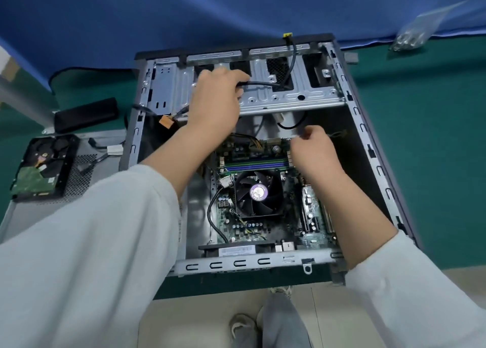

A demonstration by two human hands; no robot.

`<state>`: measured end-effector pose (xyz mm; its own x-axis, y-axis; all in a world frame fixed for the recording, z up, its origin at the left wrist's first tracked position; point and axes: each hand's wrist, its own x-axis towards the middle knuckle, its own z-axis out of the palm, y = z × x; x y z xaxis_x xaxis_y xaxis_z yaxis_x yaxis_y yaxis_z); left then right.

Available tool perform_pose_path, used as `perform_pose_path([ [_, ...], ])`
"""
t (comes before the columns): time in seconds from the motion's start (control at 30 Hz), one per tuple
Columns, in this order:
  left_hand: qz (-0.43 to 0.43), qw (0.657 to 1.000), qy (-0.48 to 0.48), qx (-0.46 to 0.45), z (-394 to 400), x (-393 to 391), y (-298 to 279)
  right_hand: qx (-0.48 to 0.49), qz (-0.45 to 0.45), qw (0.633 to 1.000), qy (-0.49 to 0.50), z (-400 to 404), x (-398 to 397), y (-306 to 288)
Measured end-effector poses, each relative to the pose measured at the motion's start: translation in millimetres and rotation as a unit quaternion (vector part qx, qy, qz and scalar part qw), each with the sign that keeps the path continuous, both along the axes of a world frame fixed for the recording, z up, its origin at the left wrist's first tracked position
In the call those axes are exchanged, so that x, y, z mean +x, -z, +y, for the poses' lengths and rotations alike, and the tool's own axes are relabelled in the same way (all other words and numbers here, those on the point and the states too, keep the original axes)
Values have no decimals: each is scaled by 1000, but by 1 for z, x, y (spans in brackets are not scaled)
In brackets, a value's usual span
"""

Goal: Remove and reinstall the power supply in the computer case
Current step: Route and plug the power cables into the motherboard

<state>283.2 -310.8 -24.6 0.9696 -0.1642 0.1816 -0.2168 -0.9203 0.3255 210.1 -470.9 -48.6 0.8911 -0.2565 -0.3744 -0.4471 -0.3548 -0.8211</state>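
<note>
An open grey computer case lies on its side on a green table, its motherboard and black CPU fan exposed. My left hand reaches over the silver drive cage at the far end and grips a black cable that runs toward the case's far edge. My right hand sits over the motherboard's upper right edge with its fingers curled, pinching something small near a connector; what it holds is hidden. The left bay of the case beside the motherboard shows bare metal. No power supply box is clearly in view.
A bare hard drive lies on the removed side panel left of the case, with a black block behind it. An orange connector hangs at the case's left wall. A plastic bag of screws lies far right. Blue cloth backs the table.
</note>
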Motion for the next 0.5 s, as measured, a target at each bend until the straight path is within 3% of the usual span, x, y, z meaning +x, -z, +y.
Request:
perform_pose_path([
  [0.2,-58,996,62,16,-8,22,4,132,17,986,102,-3,8,6],
  [0.37,-98,983,143,62,-16,34,-10,126,10,985,116,-4,14,5],
  [0.5,-64,982,168,48,-28,41,-11,92,10,993,78,-3,16,7],
])
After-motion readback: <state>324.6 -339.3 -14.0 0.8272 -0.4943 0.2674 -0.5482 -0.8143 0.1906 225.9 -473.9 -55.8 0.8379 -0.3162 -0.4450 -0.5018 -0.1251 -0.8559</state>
